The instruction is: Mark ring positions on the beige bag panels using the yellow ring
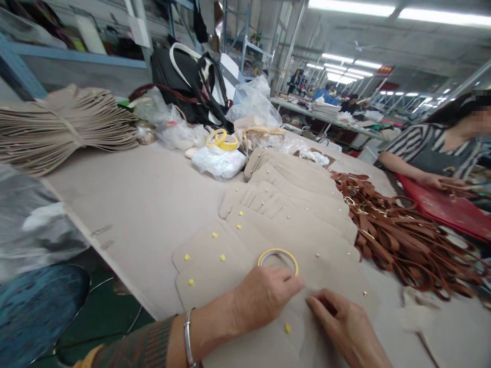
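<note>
Beige pieces (pixel 268 230) lie flat on counter (pixel 146 194), overlapping; row's long axis runs near to far. Round ends of near pieces point left, with yellow bits (pixel 215 235) on them. Yellow tape roll (pixel 276 250) sits just past left hand (pixel 264 294), near edge hidden by bent fingers. Right hand (pixel 343 319) curls over beige piece. Cannot tell if either hand's fingers grip anything.

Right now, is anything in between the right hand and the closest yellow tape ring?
Yes: the left hand covers the near edge of the yellow tape ring, its fingertips toward the right hand.
</note>
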{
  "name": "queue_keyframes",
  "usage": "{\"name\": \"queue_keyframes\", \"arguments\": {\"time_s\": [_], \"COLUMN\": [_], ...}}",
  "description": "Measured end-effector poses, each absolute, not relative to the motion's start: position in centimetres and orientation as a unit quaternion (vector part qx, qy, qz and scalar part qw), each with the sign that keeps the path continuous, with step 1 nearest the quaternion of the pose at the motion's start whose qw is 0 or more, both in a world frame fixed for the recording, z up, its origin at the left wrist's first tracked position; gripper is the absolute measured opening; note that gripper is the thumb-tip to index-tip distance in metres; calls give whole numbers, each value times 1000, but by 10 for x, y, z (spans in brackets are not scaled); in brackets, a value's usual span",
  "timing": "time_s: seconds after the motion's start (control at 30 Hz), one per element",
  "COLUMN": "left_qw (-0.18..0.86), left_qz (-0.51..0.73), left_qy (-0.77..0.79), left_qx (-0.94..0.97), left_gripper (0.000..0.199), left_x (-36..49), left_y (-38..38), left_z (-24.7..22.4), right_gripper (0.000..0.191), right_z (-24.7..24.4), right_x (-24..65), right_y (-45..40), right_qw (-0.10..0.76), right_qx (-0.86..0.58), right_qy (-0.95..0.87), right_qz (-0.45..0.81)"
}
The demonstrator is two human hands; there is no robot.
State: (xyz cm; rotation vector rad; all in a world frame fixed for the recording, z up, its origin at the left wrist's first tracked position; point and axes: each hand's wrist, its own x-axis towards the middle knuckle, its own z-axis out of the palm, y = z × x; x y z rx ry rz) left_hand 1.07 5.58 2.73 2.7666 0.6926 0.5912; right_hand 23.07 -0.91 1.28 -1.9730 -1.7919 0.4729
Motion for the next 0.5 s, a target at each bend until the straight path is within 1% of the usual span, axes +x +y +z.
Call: {"name": "queue_keyframes", "arguments": {"time_s": [0.07,0.17,0.23,0.37,0.5], "left_qw": [145,179,184,176,201], "left_qz": [237,298,320,316,304], "left_qy": [234,216,211,216,201], "left_qx": [932,912,905,907,909], "left_gripper": [17,34,39,36,33], "left_x": [8,7,7,8,9], "left_y": [53,52,50,45,41], "left_z": [29,29,29,29,27], "right_gripper": [28,24,19,19,16], "right_z": [18,27,33,40,38], "right_x": [223,207,196,181,175], "right_y": [-17,-25,-27,-25,-26], "right_qw": [273,372,405,406,396], "right_qx": [-716,-686,-643,-569,-556], "right_qy": [-619,-602,-631,-706,-729], "right_qz": [173,169,156,112,55]}}
